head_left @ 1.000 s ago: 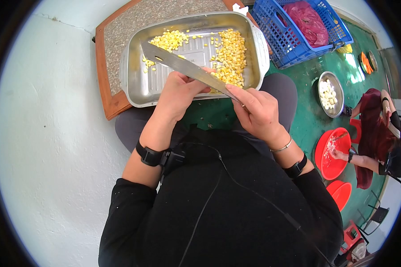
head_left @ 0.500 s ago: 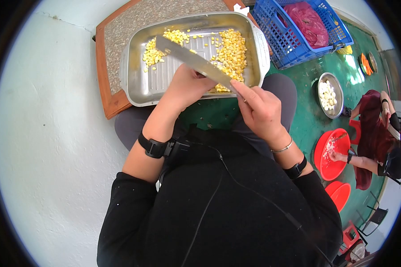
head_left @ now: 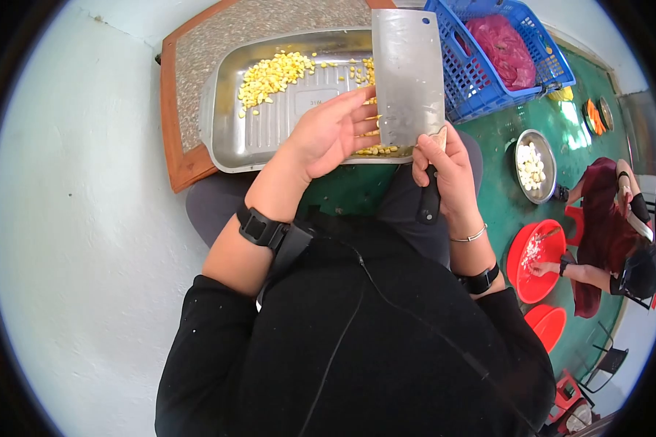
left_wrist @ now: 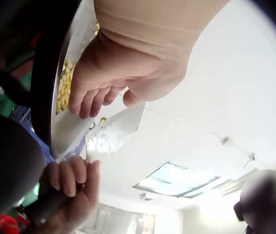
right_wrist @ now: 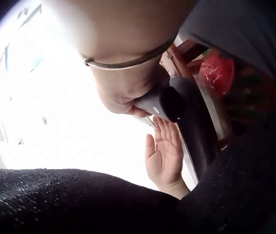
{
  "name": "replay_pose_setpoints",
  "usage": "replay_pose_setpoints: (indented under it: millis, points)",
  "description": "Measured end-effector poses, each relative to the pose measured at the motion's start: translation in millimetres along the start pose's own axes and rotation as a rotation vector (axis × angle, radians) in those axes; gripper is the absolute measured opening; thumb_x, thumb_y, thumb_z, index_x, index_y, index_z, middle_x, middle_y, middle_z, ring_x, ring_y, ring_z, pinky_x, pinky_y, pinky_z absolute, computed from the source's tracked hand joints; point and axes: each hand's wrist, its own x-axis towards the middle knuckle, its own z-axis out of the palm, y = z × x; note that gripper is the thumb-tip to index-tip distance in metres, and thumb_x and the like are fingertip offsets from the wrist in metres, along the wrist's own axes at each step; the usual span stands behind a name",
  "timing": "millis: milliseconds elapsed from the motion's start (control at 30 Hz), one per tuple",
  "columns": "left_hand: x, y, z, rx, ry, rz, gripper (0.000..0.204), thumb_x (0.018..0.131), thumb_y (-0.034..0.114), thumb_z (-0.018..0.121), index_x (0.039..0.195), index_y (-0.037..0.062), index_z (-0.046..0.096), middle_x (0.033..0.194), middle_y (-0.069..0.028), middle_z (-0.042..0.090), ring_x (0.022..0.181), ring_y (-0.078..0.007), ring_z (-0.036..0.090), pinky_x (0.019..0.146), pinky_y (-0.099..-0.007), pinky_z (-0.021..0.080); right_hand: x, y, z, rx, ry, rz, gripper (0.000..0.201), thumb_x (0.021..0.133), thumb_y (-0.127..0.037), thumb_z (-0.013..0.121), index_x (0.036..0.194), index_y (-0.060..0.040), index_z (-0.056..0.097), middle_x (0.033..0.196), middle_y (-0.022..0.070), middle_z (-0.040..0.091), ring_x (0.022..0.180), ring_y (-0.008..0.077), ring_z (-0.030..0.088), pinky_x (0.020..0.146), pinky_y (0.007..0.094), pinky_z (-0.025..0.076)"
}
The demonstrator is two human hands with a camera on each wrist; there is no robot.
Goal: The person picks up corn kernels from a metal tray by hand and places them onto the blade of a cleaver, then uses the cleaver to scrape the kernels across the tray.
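Observation:
The right hand [head_left: 448, 171] grips the black handle [head_left: 429, 197] of a cleaver, whose broad blade [head_left: 410, 76] stands over the right part of a metal tray [head_left: 205, 120]. The left hand [head_left: 329, 132], palm up with fingers extended, is beside the blade's left edge; the fingertips lie close to or behind it, and contact cannot be told. Yellow corn kernels [head_left: 273, 75] lie in the tray's upper left; more at the right are partly hidden by the blade. In the right wrist view the left palm [right_wrist: 165, 161] faces the camera, beyond the dark handle [right_wrist: 157, 103].
The tray rests on a wood-edged table [head_left: 169, 109]. To the right are a blue crate [head_left: 481, 91] with a pink bag [head_left: 501, 51], a metal bowl [head_left: 519, 171] of pale pieces and red basins [head_left: 518, 273]. Another person's hand [head_left: 543, 269] reaches into one basin.
The cleaver has swung from a slant over the tray to upright, its broad face showing. The left hand has turned palm up and its fingers have straightened. The right hand has rotated with the handle.

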Motion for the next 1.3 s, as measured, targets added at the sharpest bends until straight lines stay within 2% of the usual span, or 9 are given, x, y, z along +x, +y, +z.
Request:
replay_pose_setpoints:
  millis: [67, 267, 467, 567, 700, 933, 1067, 1133, 1300]
  points:
    - [4.1, -1.5, 0.3, -0.151, -0.154, -0.029, 0.039, 0.100, 0.025, 0.046, 0.128, -0.0005, 0.050, 0.122, -0.0116, 0.059, 0.107, -0.0197, 0.059, 0.095, -0.0343, 0.047, 1.1, 1.1, 1.2, -0.003, 0.009, 0.006, 0.016, 0.095, -0.012, 0.057, 0.106, -0.0022, 0.053, 0.067, 0.0008, 0.051, 0.051, 0.0084, 0.046, 0.046, 0.0210, 0.037]
    - [4.9, -6.9, 0.9, 0.047, 0.040, 0.029, 0.037, 0.099, 0.026, 0.045, 0.123, 0.0000, 0.056, 0.123, -0.0126, 0.060, 0.112, -0.0195, 0.057, 0.098, -0.0337, 0.044, 2.7, -1.1, -12.0, -0.061, 0.090, -0.062, 0.013, 0.095, -0.012, 0.056, 0.105, -0.0035, 0.053, 0.067, 0.0010, 0.050, 0.050, 0.0088, 0.046, 0.046, 0.0216, 0.038]
    - [4.0, -17.4, 3.3, 0.634, 0.025, 0.162, 0.039, 0.095, 0.019, 0.050, 0.127, -0.0045, 0.055, 0.130, -0.0111, 0.057, 0.123, -0.0213, 0.051, 0.104, -0.0320, 0.036, -2.0, -10.1, -14.0, -0.075, 0.160, -0.123, 0.013, 0.095, -0.009, 0.054, 0.107, -0.0041, 0.053, 0.068, 0.0003, 0.049, 0.050, 0.0080, 0.045, 0.044, 0.0218, 0.038]
    - [-7.8, -14.3, -0.5, 0.960, 0.074, 0.404, 0.037, 0.096, 0.016, 0.050, 0.125, -0.0047, 0.056, 0.125, -0.0125, 0.060, 0.118, -0.0210, 0.055, 0.102, -0.0314, 0.040, -5.6, -14.4, -8.2, -0.169, 0.182, -0.182, 0.014, 0.095, -0.007, 0.054, 0.108, -0.0035, 0.052, 0.067, 0.0005, 0.050, 0.050, 0.0074, 0.045, 0.044, 0.0214, 0.037]
    - [-45.9, -2.7, -20.4, 0.432, 0.098, 0.381, 0.025, 0.097, 0.011, 0.052, 0.115, -0.0027, 0.062, 0.110, -0.0107, 0.066, 0.103, -0.0164, 0.063, 0.092, -0.0297, 0.048, -11.1, -16.9, -11.8, -0.293, 0.121, -0.171, 0.015, 0.095, -0.007, 0.054, 0.109, -0.0026, 0.052, 0.063, 0.0003, 0.050, 0.048, 0.0070, 0.045, 0.044, 0.0204, 0.036]
    - [-123.3, -10.9, -87.8, 0.423, 0.311, 0.302, 0.022, 0.096, 0.017, 0.056, 0.104, -0.0013, 0.065, 0.090, -0.0080, 0.068, 0.085, -0.0141, 0.066, 0.078, -0.0298, 0.053, -1.6, -24.5, 3.0, -0.414, 0.070, -0.189, 0.018, 0.096, -0.008, 0.053, 0.112, -0.0004, 0.052, 0.064, -0.0002, 0.050, 0.048, 0.0059, 0.044, 0.044, 0.0200, 0.036]
    - [-138.7, -26.7, -104.9, 0.338, 0.170, 0.213, 0.027, 0.094, 0.026, 0.060, 0.098, -0.0005, 0.068, 0.086, -0.0045, 0.068, 0.084, -0.0122, 0.064, 0.076, -0.0263, 0.050, 11.9, -30.3, 21.7, -0.626, 0.002, -0.179, 0.017, 0.096, -0.011, 0.054, 0.108, 0.0005, 0.055, 0.063, -0.0027, 0.049, 0.049, 0.0045, 0.045, 0.045, 0.0189, 0.036]
    - [-128.7, -41.4, -115.0, 0.666, -0.055, 0.070, 0.030, 0.093, 0.028, 0.060, 0.094, -0.0003, 0.069, 0.084, -0.0038, 0.068, 0.081, -0.0118, 0.063, 0.072, -0.0260, 0.049, 27.6, -30.1, 25.6, -0.863, -0.076, -0.177, 0.016, 0.095, -0.013, 0.058, 0.103, -0.0002, 0.060, 0.061, -0.0021, 0.051, 0.053, 0.0047, 0.049, 0.047, 0.0215, 0.038]
    - [-79.6, -57.2, -122.2, 1.100, -0.329, -0.145, 0.034, 0.091, 0.034, 0.060, 0.096, 0.0015, 0.069, 0.081, -0.0076, 0.068, 0.075, -0.0150, 0.063, 0.068, -0.0302, 0.049, 67.0, -22.5, 61.6, -1.557, -0.242, -0.414, 0.022, 0.087, -0.013, 0.064, 0.108, -0.0049, 0.062, 0.068, 0.0145, 0.061, 0.060, 0.0285, 0.062, 0.056, 0.0350, 0.047]
